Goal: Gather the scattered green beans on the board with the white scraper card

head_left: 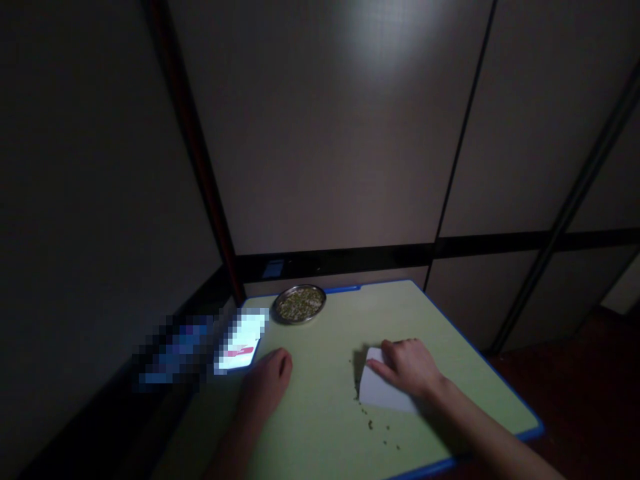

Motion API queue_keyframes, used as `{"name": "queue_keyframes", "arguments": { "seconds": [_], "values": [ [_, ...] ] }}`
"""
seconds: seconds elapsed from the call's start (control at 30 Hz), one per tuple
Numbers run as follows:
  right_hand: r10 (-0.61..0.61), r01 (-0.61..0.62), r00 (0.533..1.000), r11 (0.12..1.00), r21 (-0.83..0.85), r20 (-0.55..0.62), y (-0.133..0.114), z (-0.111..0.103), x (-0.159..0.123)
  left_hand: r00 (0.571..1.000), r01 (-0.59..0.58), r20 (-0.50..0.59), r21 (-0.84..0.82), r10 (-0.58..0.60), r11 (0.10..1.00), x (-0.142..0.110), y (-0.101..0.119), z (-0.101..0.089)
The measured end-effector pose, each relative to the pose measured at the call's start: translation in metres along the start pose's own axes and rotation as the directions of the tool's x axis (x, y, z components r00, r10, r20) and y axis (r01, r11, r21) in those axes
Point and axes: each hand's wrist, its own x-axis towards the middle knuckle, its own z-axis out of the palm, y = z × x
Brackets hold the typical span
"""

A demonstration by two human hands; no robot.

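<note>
My right hand (407, 365) rests on a white card (380, 390), its fingers curled over the card's top edge and holding it upright on the pale green table (325, 413). Small green grains (373, 421) lie scattered beside and in front of the card. My left hand (267, 380) lies on the table with its fingers curled under, right beside a lit phone (241, 341). I see nothing held in it. A round metal plate (299, 304) filled with green grains sits at the table's far edge.
The table has a blue rim (530, 430) and stands in a dark corner against grey wall panels (325, 133). A pixelated patch (173, 350) lies left of the phone. Dark floor lies to the right.
</note>
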Motion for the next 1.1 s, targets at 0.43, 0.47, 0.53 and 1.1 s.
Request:
{"name": "queue_keyframes", "arguments": {
  "seconds": [0.43, 0.47, 0.53, 1.1],
  "values": [
    [-0.123, 0.123, 0.990, 0.992, -0.002, -0.069, -0.006, 0.005, 0.004, 1.000, 0.009, 0.009, -0.003, -0.009, 1.000, 0.000, 0.003, -0.003],
    [-0.135, 0.136, 0.989, 0.991, -0.001, -0.065, -0.008, 0.005, 0.005, 1.000, 0.002, 0.011, -0.002, -0.002, 1.000, 0.000, 0.002, -0.003],
    [-0.156, 0.157, 0.986, 0.988, 0.005, -0.053, -0.012, 0.005, 0.007, 1.000, -0.005, 0.012, 0.001, 0.005, 1.000, 0.000, 0.002, -0.003],
    [-0.276, 0.276, 0.961, 0.961, 0.005, -0.022, -0.025, 0.006, -0.009, 0.999, -0.021, -0.027, 0.082, 0.023, 0.996, -0.001, 0.006, -0.001]
  ]
}}
